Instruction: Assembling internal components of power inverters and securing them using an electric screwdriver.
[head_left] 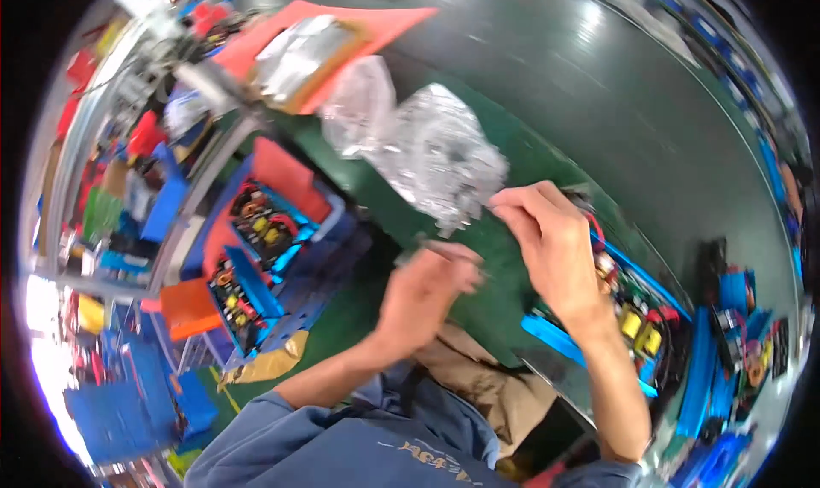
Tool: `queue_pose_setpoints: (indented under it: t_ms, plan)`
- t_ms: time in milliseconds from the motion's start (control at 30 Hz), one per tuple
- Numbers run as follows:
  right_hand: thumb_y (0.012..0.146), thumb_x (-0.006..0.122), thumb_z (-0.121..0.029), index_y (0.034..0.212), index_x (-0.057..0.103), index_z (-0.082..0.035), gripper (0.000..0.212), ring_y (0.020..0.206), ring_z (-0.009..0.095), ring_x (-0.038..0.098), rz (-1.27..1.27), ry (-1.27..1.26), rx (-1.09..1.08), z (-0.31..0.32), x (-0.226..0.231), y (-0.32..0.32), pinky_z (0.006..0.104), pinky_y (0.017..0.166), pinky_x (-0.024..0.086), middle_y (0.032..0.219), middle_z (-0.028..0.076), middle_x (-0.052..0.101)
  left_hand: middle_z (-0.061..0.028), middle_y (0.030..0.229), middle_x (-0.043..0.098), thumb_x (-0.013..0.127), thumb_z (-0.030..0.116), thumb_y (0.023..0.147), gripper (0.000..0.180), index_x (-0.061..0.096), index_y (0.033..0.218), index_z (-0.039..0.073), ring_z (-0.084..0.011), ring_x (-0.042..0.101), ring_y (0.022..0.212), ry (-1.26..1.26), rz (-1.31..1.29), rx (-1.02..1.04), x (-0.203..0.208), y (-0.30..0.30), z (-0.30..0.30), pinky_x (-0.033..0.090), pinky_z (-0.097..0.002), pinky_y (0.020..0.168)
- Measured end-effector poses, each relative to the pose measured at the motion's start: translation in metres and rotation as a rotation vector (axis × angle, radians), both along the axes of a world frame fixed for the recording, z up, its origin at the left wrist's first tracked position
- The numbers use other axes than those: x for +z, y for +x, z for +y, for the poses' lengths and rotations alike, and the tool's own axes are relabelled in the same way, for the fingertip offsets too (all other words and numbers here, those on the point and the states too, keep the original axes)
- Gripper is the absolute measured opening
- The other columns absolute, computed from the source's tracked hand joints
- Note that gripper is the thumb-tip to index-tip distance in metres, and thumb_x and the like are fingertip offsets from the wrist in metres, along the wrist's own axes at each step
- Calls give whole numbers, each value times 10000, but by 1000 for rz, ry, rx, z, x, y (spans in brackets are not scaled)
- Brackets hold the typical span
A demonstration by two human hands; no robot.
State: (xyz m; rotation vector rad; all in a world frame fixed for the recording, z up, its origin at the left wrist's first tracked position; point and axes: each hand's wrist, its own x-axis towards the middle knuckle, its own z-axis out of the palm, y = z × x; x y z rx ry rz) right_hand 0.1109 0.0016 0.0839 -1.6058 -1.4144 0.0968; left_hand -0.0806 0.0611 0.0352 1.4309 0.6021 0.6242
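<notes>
My left hand [423, 296] is blurred, its fingers curled around a thin, greyish, stick-like thing [448, 252] whose kind I cannot make out. To its right, my right hand [551, 245] has thumb and fingertips pinched together; anything between them is too small to tell. Just beyond both hands lies a clear plastic bag [440, 146] of small shiny parts on the green bench mat [534, 155]. Under my right wrist sits a blue-framed circuit unit [632, 317] with yellow and red components, partly covered by my forearm.
At left, a blue crate [329, 240] holds more circuit units [269, 227] and pink foam sheets [286, 176]. Another clear bag [359, 104] and a pink sheet [401, 18] bearing a silvery packet [299, 57] lie farther back. More blue-framed units [726, 351] stand at right.
</notes>
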Motion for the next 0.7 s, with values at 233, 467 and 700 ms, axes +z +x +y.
queue_pose_setpoints:
  t_ms: [233,467,700]
  plan:
    - [960,664,18,1069,706,37,118,856,162,704,832,-138,-298,-153,2,-39,264,711,553,1036,105,697,-170,1023,714,649,99,997,229,612,1157,-60,-231,732,890,-179,-6,-275,30,34,-9,613,-338,785]
    - [968,626,65,1109,674,53,149,969,226,733,829,-86,-505,-222,-14,-61,321,829,607,1057,146,707,-199,1046,709,654,49,980,213,602,1142,-79,-251,734,919,-159,-10,-530,36,66,-61,625,-353,802]
    - [961,654,40,1149,647,41,187,933,194,740,815,-74,-547,-240,-16,-64,311,832,606,1004,123,725,-154,1049,725,684,30,969,221,615,1153,-71,-223,741,957,-62,68,-575,39,65,-87,589,-292,811]
